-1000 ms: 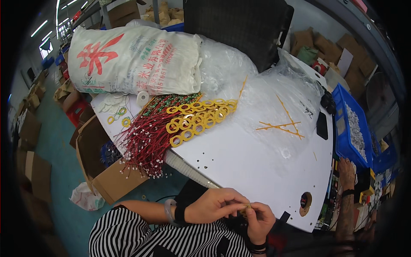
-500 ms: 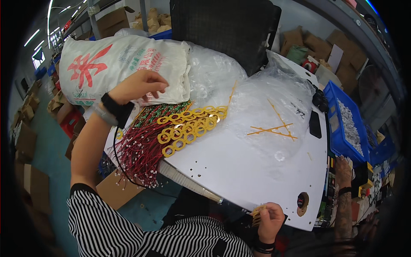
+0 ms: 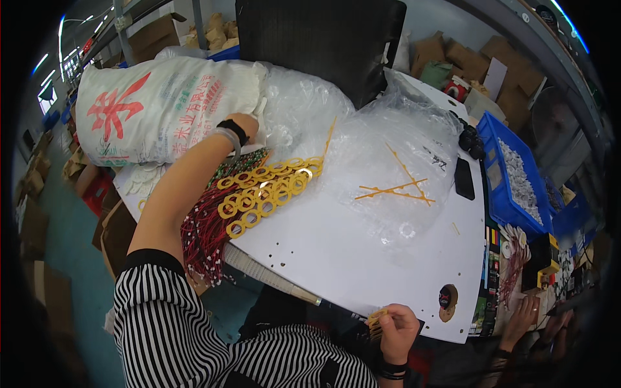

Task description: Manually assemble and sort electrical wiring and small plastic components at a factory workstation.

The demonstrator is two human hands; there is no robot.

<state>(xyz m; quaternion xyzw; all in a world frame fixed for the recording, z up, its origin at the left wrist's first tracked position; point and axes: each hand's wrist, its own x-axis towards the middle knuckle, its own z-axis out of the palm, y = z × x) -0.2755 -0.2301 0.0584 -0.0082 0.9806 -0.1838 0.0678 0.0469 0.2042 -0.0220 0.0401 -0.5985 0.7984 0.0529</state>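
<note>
My left hand (image 3: 244,127) reaches to the open end of a white woven sack (image 3: 162,110) with red and green print. Its fingers are mostly hidden, so whether they grip anything does not show. Below that arm lie rows of yellow rings (image 3: 265,197) joined in strips, beside a heap of red wires with white connectors (image 3: 200,242) and green parts. By the near edge of the white table (image 3: 323,258), my right hand (image 3: 399,328) pinches a small bunch of yellow strips (image 3: 376,322).
Clear plastic bags (image 3: 394,149) cover the table's middle, with thin orange strips (image 3: 394,192) on top. A dark phone (image 3: 463,178) lies farther right, near a blue bin (image 3: 495,174) of white parts. A co-worker's hands (image 3: 521,320) are at the lower right.
My left hand has moved right and down to the sack's open end. My right hand still holds the yellow strips. The co-worker's hand has drawn nearer, and red wires now show beside the blue bin.
</note>
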